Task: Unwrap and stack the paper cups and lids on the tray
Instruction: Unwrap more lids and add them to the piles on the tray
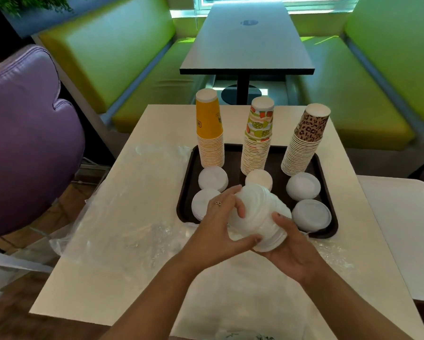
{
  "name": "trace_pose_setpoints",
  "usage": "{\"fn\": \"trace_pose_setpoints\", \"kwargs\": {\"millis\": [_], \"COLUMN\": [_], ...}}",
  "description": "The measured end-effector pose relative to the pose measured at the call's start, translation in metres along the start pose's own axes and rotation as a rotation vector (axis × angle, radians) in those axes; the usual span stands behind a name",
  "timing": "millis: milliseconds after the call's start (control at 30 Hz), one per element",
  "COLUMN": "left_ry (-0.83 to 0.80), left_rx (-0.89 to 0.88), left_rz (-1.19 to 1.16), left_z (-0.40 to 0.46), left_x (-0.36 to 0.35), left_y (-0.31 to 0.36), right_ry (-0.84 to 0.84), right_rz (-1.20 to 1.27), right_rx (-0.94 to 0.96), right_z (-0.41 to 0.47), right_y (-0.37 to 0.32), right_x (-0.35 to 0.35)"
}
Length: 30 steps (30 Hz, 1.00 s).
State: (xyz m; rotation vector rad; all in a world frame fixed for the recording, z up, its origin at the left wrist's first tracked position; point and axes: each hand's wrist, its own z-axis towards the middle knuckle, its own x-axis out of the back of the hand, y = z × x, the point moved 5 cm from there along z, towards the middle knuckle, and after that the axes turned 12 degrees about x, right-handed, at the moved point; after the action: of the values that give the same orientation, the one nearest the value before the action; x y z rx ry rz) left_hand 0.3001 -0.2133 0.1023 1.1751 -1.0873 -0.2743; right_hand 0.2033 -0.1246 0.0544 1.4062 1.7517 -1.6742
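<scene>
both hands, left hand (220, 217) and right hand (289, 244), clasped a tilted stack of white plastic lids (258, 217). it hung over the near edge of the dark brown tray (327, 231), likely to keep the lids together.

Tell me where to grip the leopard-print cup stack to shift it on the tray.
Grip the leopard-print cup stack low, around the ribbed band of nested rims, coming from its right, the open side. It leans, and its printed top cup would probably just lift off. The lemon-print stack crowds its left.
</scene>
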Motion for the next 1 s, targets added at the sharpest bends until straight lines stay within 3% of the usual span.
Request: {"fn": "trace_pose_setpoints", "kwargs": {"millis": [267,400,567,800,867,1000], "left_ry": [-0.214,-0.277,-0.243,-0.272,-0.197,0.001], "left_rx": [0.027,0.092,0.262,0.42,0.468,0.531], "left_rz": [0.064,-0.024,-0.262,-0.351,-0.272,0.164], "left_z": [0.02,0.028,0.039,0.066,0.075,0.09], "left_x": [0.007,0.011,0.015,0.02,0.024,0.035], "left_y": [-0.003,-0.012,-0.025,-0.036,-0.046,-0.081], "right_ry": [-0.042,-0.053,0.002,0.015,0.022,0.024], "right_rz": [-0.159,-0.12,-0.017,0.099,0.118,0.121], "right_rx": [-0.021,-0.047,-0.037,0.017,0.03,0.052], "right_z": [0.009,0.013,0.026,0.045,0.051,0.055], "right_y": [-0.007,-0.004,-0.007,-0.015,-0.016,-0.022], "right_x": [0.012,0.014,0.023,0.025,0.027,0.034]}}
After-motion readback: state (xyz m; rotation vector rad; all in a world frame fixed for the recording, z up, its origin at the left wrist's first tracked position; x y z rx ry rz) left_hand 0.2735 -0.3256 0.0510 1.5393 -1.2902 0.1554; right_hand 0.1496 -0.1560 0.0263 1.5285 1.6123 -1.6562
